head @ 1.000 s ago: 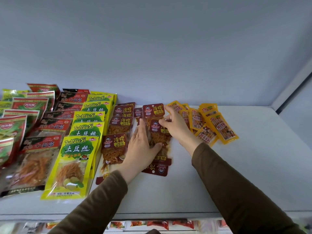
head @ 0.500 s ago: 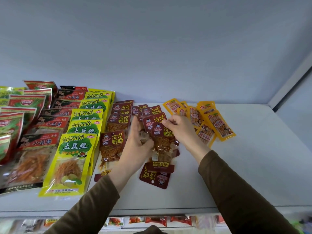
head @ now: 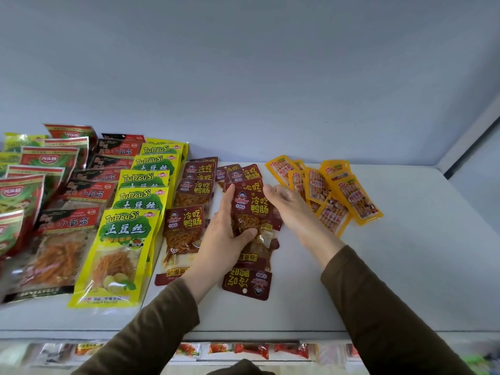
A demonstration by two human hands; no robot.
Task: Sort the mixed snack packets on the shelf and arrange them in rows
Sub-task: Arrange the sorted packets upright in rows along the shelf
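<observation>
Shelf [head: 378, 280] first: it is white and wide, with a pale blue wall behind it. I see my snack packets lying on it in rows that run from front to back. Far left are green and red packets [head: 24, 196]. Next to them is a row of black and red packets [head: 67, 220], and then a row of yellow packets [head: 121, 255] with green tops. Beside those sits a row of dark red packets [head: 186, 231], one over the other.

Right of that row is a loose pile of the same dark red kind, and my hands are on it. One dark red packet [head: 247, 284] at the front of the pile lies upside down. My left hand [head: 224, 239] grips the top packet [head: 250, 212] of the pile, fingers along its left edge and thumb curled over its front. My right hand [head: 289, 209] touches the right side of that packet; I cannot tell if it pinches it. Just beside my right hand, small orange packets [head: 335, 193] lie fanned out, some overlapping.
</observation>
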